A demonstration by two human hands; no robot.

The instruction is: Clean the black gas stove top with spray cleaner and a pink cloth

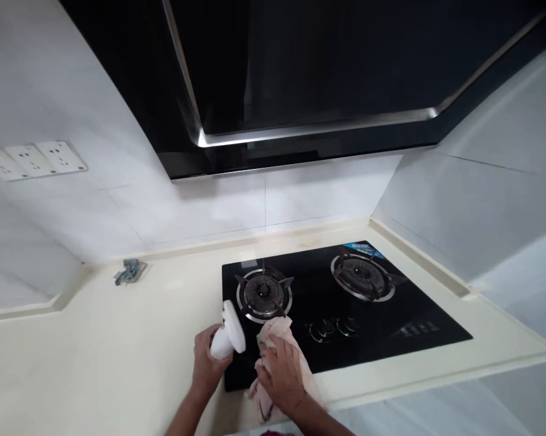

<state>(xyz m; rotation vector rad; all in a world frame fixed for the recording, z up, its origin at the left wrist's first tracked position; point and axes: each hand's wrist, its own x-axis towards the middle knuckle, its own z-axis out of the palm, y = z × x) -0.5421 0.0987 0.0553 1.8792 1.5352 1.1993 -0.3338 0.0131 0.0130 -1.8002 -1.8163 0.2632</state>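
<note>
My left hand [208, 362] is closed around a white spray bottle [232, 330], its elongated head tilted over the left edge of the black gas stove [300, 278]. The bottle's lower part is hidden by my fingers. Beside it, my right hand [282, 372] grips a pale pink cloth [277, 327] and presses it on the glass at the stove's front left. The cloth bunches under my fingers, and its top edge reaches the left burner [263, 292]. Part of it hangs over the stove's front edge onto the counter.
A black range hood [327, 66] hangs low above. Right of the cloth are two control knobs [334, 328] and the right burner [362, 275]. A crumpled grey-blue rag [129, 271] lies at the back left of the cream counter [163, 327]. Sockets [34, 160] are on the left wall.
</note>
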